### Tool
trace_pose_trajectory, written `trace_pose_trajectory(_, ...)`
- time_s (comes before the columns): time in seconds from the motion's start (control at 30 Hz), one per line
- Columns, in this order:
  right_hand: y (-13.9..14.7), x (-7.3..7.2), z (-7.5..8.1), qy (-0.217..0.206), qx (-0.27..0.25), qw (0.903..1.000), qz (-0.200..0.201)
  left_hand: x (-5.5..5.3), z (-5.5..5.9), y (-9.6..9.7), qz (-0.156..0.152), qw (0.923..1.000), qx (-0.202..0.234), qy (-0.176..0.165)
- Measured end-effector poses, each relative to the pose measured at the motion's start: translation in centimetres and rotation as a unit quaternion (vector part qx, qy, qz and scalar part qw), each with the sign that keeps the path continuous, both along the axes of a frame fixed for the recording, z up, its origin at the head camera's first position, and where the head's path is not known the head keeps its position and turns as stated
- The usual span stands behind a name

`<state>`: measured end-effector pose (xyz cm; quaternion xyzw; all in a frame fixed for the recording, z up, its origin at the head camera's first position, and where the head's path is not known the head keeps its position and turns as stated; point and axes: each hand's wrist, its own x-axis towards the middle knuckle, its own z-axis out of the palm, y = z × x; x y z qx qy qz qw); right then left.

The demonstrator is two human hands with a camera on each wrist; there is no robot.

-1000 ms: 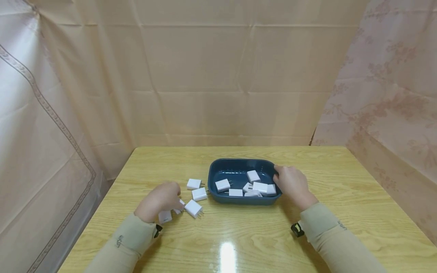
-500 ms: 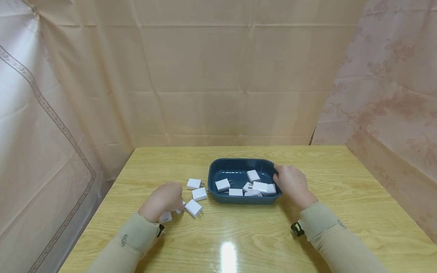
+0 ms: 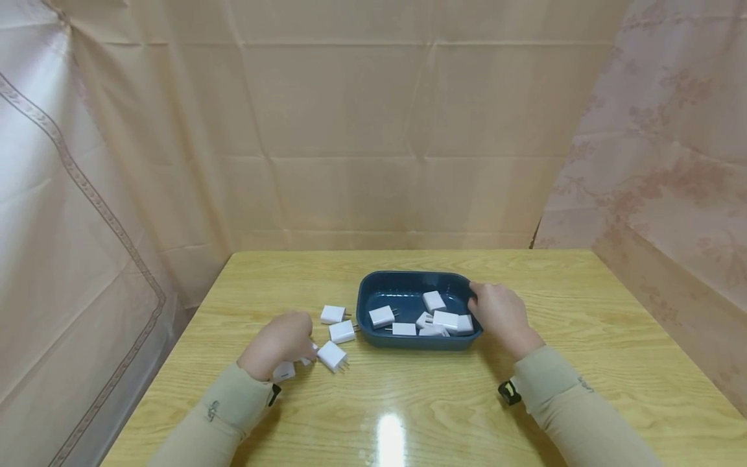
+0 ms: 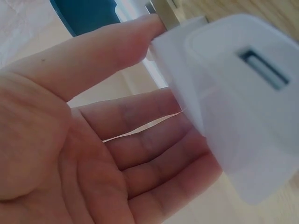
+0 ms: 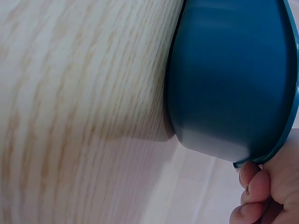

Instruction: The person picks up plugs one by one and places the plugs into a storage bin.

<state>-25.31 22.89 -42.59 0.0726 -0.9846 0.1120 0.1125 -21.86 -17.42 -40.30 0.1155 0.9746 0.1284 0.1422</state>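
My left hand is low over the table, left of the dark blue basin. Its thumb and fingertips pinch a white charger plug, mostly hidden by the fingers. Another charger plug lies under the palm side; in the left wrist view a charger plug with its USB port facing the camera covers the fingertips. My right hand grips the basin's right rim, its curled fingers showing below the rim in the right wrist view. Several white charger plugs lie inside the basin.
Between left hand and basin lie three more charger plugs: one nearest the hand, a middle one and a far one. All stand on a wooden table, with a beige cloth hanging behind its far edge.
My left hand has shifted slightly to the right over the charger plugs, then stayed nearly still. My right hand and the basin have kept their place.
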Motion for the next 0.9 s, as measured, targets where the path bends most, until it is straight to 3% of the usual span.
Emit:
trace_pose_trajectory(0.23, -0.1, 0.1, 0.1, -0.014, -0.001, 0.9999, -0.003, -0.2, -0.2, -0.2, -0.003, 1.0000, 0.004, 0.003)
trace_pose_trajectory(0.47, -0.2, 0.1, 0.1, -0.015, -0.009, 0.9998, -0.001, -0.1, 0.3, -0.4, -0.011, 0.9999, 0.002, 0.009)
trace_pose_trajectory(0.9, 0.0, 0.1, 0.2, -0.016, -0.005, 0.9999, -0.004, -1.0, 0.6, -1.1, -0.006, 0.9996, 0.000, 0.029)
